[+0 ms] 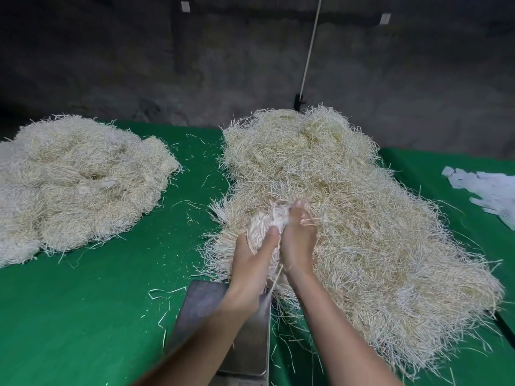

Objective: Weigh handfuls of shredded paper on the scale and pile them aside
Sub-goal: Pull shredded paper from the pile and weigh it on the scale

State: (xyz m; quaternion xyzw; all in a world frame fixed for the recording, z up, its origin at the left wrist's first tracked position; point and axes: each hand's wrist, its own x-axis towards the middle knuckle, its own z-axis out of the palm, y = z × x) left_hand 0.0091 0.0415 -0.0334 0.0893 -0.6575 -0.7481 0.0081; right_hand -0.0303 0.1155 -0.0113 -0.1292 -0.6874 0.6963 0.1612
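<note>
While the left hand (255, 254) and right hand (298, 240) are clasping a handful (267, 222) at the near edge of the heap (334, 176), the scale (200, 305) is lying just behind them, toward the person (under the left forearm).

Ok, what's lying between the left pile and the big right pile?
Green cloth with stray paper strands, seen in the head view.
</note>
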